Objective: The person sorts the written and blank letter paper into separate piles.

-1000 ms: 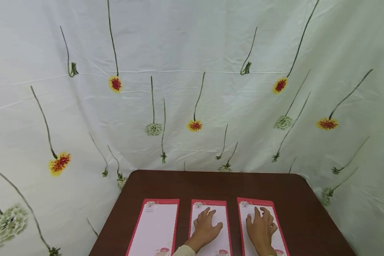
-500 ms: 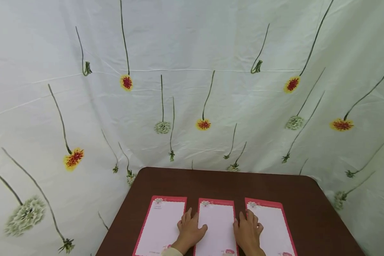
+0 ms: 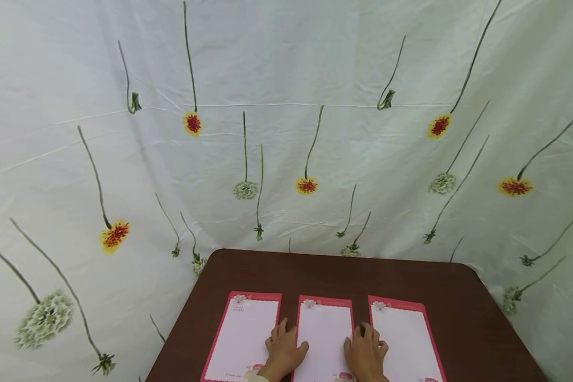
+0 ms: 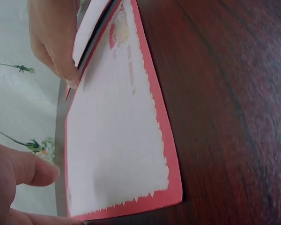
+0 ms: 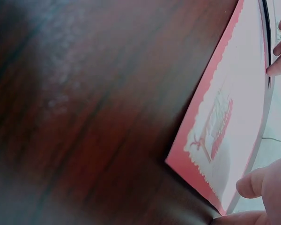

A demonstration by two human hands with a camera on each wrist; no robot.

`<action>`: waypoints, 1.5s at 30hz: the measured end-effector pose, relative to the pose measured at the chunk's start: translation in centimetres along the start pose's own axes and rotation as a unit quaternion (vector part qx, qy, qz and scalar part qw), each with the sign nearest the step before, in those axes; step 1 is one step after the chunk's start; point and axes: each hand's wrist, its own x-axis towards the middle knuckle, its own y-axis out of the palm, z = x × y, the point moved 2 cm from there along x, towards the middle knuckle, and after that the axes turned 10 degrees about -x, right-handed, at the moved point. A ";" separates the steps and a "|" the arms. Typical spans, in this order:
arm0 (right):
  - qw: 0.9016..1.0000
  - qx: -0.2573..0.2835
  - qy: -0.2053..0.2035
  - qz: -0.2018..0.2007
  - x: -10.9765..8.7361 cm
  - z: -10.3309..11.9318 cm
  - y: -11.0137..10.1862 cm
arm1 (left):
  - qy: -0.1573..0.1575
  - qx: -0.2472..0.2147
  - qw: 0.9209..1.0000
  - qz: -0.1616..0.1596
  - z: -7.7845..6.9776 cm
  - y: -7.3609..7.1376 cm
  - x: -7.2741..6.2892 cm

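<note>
Three white sheets with red scalloped borders lie side by side: the left sheet [image 3: 243, 334], the middle sheet [image 3: 324, 334] and the right sheet [image 3: 406, 339]. My left hand [image 3: 285, 350] is at the left edge of the middle sheet, its fingers loosely bent over the gap beside the left sheet. At the opposite edge is my right hand [image 3: 364, 353], between the middle and right sheets. In the left wrist view the thumb [image 4: 40, 171] stands beside the middle sheet's edge. The right wrist view has the right thumb [image 5: 253, 183] near a sheet corner. Fingertip contact is partly hidden.
Under the sheets is a dark brown table [image 3: 344, 273] with rounded back corners. Behind it hangs a pale cloth [image 3: 277, 63] printed with upside-down flowers. Flower prints and small pink drawings decorate the sheets.
My left hand has moved left off the middle sheet to its left edge. My right hand has moved left from the right sheet into the gap. The head view has shifted slightly.
</note>
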 end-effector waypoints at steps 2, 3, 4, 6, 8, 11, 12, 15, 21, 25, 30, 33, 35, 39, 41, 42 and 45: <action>1.000 -0.004 0.002 0.002 0.0 0.1 0.0 | -0.002 -0.004 1.000 -0.009 0.1 0.2 0.0; 1.000 -0.004 0.004 0.003 0.1 0.1 -0.1 | -0.006 -0.009 1.000 -0.012 0.1 0.2 0.1; 1.000 -0.006 0.006 0.005 0.1 0.2 0.0 | -0.008 -0.013 1.000 -0.014 0.1 0.2 0.1; 1.000 -0.006 0.010 0.010 0.1 0.3 -0.1 | -0.019 -0.020 0.999 -0.016 0.0 0.2 0.1; 1.000 -0.005 0.014 0.013 0.0 0.3 -0.1 | -0.030 -0.028 0.999 -0.016 -0.3 0.1 0.1; 1.000 0.001 0.017 0.010 -0.1 0.5 -0.2 | -0.041 -0.033 0.998 -0.020 -0.5 0.1 0.1; 1.000 0.002 0.016 0.010 -0.1 0.5 -0.2 | -0.042 -0.033 0.998 -0.023 -0.6 0.1 0.1; 1.000 0.001 0.016 0.010 -0.1 0.6 -0.1 | -0.041 -0.039 0.998 -0.030 -0.9 0.0 0.0; 1.000 -0.001 0.019 0.003 -0.1 0.6 0.3 | -0.049 -0.048 0.997 -0.042 -0.9 0.1 0.2; 1.000 -0.002 0.022 0.005 -0.1 0.7 0.5 | -0.056 -0.051 0.996 -0.045 -0.9 0.1 0.4; 1.000 -0.001 0.020 0.000 -0.2 0.8 0.4 | -0.060 -0.057 0.995 -0.047 -0.9 0.1 0.5; 1.000 0.000 0.018 -0.003 -0.2 0.9 0.3 | -0.064 -0.066 0.995 -0.049 -0.9 0.1 0.5; 1.000 0.005 0.019 -0.006 -0.2 0.9 0.3 | -0.064 -0.067 0.994 -0.053 -0.9 0.1 0.4; 1.000 0.015 0.023 -0.005 0.0 0.8 0.1 | -0.061 -0.074 0.993 -0.066 -1.0 0.1 0.4; 0.999 0.020 0.028 -0.001 0.1 0.8 -0.1 | -0.054 -0.080 0.992 -0.083 -0.7 0.4 0.5; 0.999 0.021 0.031 0.001 0.1 0.8 -0.1 | -0.051 -0.084 0.991 -0.089 -0.8 0.4 0.5; 0.999 0.025 0.035 0.001 0.3 0.8 -0.4 | -0.044 -0.080 0.991 -0.097 -0.8 0.4 0.6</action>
